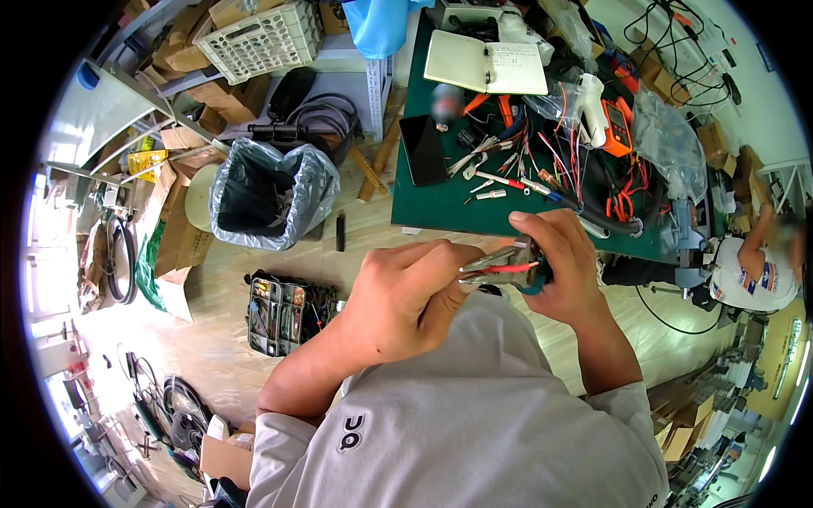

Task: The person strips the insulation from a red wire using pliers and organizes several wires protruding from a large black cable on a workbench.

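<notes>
Close in front of my chest, my right hand (563, 264) is closed around the dark teal handles of a pair of pliers (505, 256). The metal jaws point left toward my left hand (413, 292), which is closed with its fingers pinched together. A short red wire (506, 269) runs along the jaws, its left end at the left fingertips; how firmly they grip it is partly hidden. Just beyond, the green-topped table (457, 216) carries loose wires, a red-and-white hand tool (501, 179), and a black phone (423, 151).
Ahead on the table lie an open notebook (487, 65), an orange multimeter (616, 129) and red-handled pliers (622, 203). A lined trash bin (273, 195) and an open toolbox (288, 313) stand on the floor at left. Another person (749, 267) sits at the right.
</notes>
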`<act>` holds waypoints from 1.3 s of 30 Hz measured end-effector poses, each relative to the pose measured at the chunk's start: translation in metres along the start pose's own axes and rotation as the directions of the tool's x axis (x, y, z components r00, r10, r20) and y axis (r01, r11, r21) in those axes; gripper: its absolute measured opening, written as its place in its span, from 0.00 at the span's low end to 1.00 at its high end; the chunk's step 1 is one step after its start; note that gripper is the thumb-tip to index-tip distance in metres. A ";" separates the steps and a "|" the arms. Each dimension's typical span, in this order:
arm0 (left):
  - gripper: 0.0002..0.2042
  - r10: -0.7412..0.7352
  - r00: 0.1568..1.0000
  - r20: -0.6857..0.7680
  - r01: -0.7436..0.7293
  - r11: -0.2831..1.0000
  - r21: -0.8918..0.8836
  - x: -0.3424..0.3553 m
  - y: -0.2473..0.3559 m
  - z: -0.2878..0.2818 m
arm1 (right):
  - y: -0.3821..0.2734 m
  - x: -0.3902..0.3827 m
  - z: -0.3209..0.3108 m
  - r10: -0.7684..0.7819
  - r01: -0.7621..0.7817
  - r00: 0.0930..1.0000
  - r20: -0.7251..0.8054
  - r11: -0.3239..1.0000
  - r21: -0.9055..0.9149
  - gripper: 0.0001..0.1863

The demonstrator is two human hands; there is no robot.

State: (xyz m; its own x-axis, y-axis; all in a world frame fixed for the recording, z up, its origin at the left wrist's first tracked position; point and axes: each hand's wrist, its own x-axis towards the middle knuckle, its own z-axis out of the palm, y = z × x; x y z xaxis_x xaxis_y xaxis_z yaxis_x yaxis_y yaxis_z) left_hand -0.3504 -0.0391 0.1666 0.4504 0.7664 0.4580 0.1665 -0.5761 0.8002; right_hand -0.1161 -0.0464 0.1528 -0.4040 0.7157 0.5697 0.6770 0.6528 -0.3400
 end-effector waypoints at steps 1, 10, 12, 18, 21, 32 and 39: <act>0.14 -0.017 1.000 0.019 0.017 1.000 -0.014 0.000 0.000 -0.001 | 0.002 -0.001 0.000 -0.001 0.001 1.000 0.005 1.000 -0.003 0.35; 0.14 -0.088 0.990 0.106 0.097 0.992 -0.075 0.007 0.006 -0.006 | 0.010 0.003 -0.003 -0.048 0.047 0.998 -0.029 0.999 -0.022 0.34; 0.14 -0.099 0.987 0.126 0.113 0.988 -0.108 0.008 0.006 -0.007 | 0.013 0.004 -0.005 -0.069 0.068 0.997 -0.026 0.997 -0.029 0.33; 0.13 -0.117 0.977 0.180 0.149 0.973 -0.175 0.012 0.005 -0.010 | 0.017 0.007 -0.008 -0.091 0.089 0.996 -0.026 0.995 -0.048 0.31; 0.12 -0.138 0.972 0.192 0.171 0.970 -0.171 0.014 0.007 -0.011 | 0.019 0.007 -0.008 -0.100 0.098 0.994 -0.032 0.993 -0.058 0.30; 0.09 -0.166 0.959 0.230 0.218 0.950 -0.223 0.018 0.009 -0.012 | 0.019 0.007 -0.011 -0.100 0.097 0.994 -0.034 0.993 -0.069 0.30; 0.08 -0.156 0.951 0.268 0.227 0.940 -0.255 0.018 0.001 -0.012 | 0.018 0.006 -0.012 -0.094 0.093 0.995 -0.025 0.995 -0.035 0.34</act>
State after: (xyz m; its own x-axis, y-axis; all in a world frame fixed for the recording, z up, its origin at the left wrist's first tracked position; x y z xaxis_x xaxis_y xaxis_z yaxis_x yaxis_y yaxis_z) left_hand -0.3531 -0.0227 0.1805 0.6369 0.7427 0.2067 0.0345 -0.2953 0.9548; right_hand -0.0992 -0.0334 0.1589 -0.4505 0.6447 0.6176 0.6578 0.7074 -0.2586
